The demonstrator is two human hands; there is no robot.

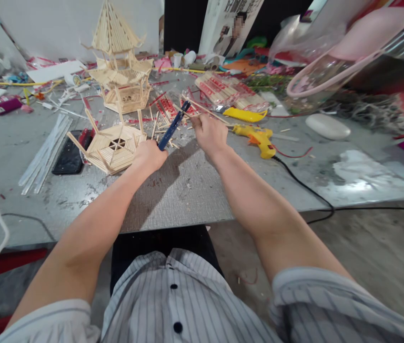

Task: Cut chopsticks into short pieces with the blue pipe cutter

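My left hand [151, 156] is closed around a pair of blue pliers [173, 127], their dark jaws pointing up and away. Pinched in the fingers of my right hand [209, 132] is a thin wooden stick [186, 113], whose end meets the tips of the pliers. Just left of my left hand lies a six-sided wooden stick base [111, 148] with short posts standing up from its corners. Behind it rises a tiered pagoda model [121, 78] made of the same pale sticks. Cut stick pieces [156, 125] are scattered around the pliers.
A yellow glue gun [259, 138] with a black cord and a yellow utility knife [245, 114] lie to the right. Packaged sticks [230, 91] sit behind them. Clear glue sticks [46, 150] and a black phone [69, 157] are left. A white computer mouse [328, 126] rests far right.
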